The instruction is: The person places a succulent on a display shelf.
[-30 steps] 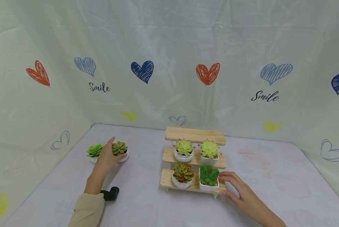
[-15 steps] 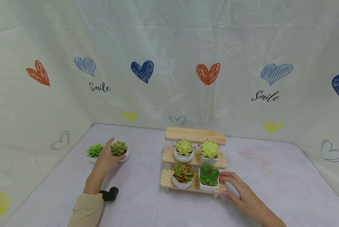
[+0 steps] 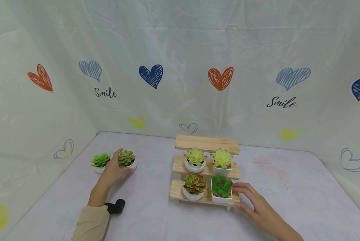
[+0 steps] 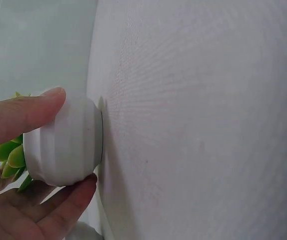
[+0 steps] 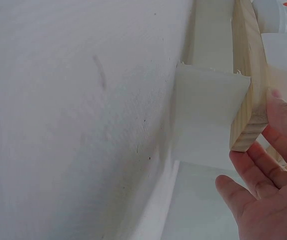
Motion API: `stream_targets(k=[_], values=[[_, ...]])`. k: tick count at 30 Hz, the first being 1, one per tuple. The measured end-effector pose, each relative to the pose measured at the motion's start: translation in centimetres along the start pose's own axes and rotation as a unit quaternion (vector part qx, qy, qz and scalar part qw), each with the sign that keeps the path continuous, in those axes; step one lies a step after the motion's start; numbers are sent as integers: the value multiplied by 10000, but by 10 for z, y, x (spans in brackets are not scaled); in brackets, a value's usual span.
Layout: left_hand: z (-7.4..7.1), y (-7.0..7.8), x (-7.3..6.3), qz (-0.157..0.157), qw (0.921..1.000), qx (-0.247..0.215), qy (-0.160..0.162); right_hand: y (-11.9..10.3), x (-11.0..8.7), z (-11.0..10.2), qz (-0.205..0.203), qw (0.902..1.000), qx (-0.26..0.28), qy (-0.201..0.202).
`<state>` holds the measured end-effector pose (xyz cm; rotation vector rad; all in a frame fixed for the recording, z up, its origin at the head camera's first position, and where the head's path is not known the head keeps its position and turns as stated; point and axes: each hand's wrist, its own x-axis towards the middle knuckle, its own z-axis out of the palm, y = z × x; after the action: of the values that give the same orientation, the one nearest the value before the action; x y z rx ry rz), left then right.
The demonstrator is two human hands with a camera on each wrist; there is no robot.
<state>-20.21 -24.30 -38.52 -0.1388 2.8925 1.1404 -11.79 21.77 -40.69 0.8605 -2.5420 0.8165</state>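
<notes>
On the left of the table, my left hand [image 3: 111, 171] grips the white round pot of a dull-green succulent [image 3: 126, 158]. In the left wrist view its thumb and fingers lie around the pot [image 4: 71, 142], whose base is right at the tabletop. My right hand [image 3: 256, 205] holds the right end of the lowest step of a three-step wooden plant stand [image 3: 207, 144]. In the right wrist view, the thumb and fingertips meet the end of the wooden board [image 5: 251, 75]. A dark-green succulent in a square pot [image 3: 221, 187] stands right beside these fingers.
A bright-green succulent [image 3: 100, 160] stands left of my left hand, partly covered by it. Two pale-green succulents [image 3: 195, 160] fill the middle step; a reddish-green one [image 3: 194, 185] is on the lowest. Behind the table hangs a white curtain [image 3: 180, 100] printed with hearts.
My left hand has shifted slightly on the round pot, its thumb a little lower against the side. The right hand and the plant stand have stayed still.
</notes>
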Motion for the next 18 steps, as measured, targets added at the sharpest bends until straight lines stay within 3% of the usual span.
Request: stream_targets(k=[11,18], values=[[0,-2,-2,220,9997,87,79,2,1,2,-241,9995,204,98],[0,2,-3,346,9992,114,139,2,0,1,-145,9998,122,58]])
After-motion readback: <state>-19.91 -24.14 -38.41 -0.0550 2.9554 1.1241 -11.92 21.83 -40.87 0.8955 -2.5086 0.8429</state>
